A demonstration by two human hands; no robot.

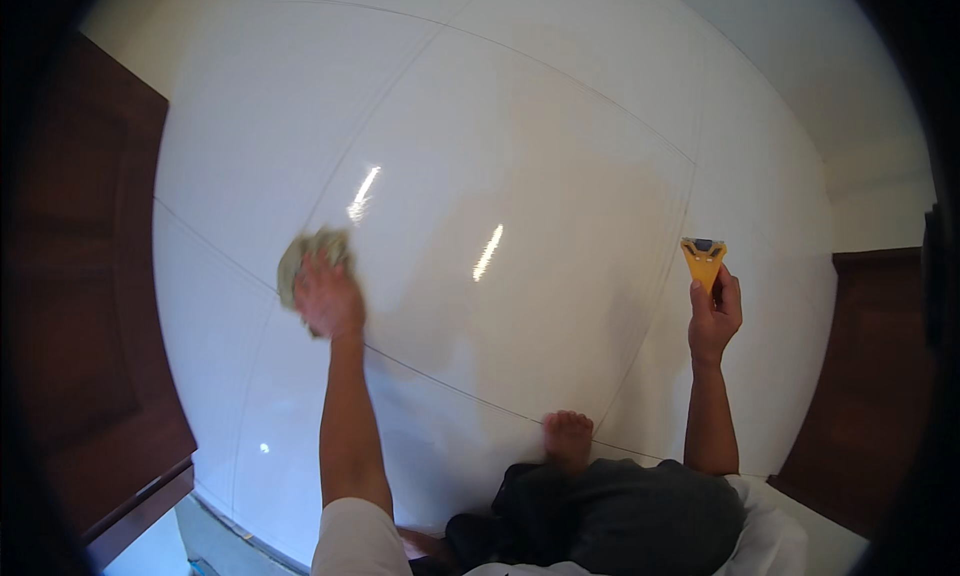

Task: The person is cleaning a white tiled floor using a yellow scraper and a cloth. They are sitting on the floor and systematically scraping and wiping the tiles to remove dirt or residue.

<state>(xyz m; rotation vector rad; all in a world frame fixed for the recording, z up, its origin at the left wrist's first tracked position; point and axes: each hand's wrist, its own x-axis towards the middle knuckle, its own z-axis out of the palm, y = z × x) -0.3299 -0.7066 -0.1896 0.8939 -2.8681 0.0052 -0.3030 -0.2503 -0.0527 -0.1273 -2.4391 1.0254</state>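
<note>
Under my left hand (328, 294) lies a crumpled, pale green-beige cloth (296, 253), pressed flat on the glossy white tile floor (450, 125). The hand is slightly blurred, with its fingers spread over the cloth. On the right, my right hand (716, 317) grips the handle of a yellow scraper (703, 261). Its wide head, with a dark clamp and a metal edge, points away from me. The scraper appears to be held above the floor near a tile joint.
A dark brown wooden panelled door (82, 276) stands at the left. Another dark brown wooden panel (832, 366) is at the right. My bare foot (568, 433) rests on the floor by a tile joint. Pale walls (787, 65) border the far right; a step edge (240, 535) shows lower left.
</note>
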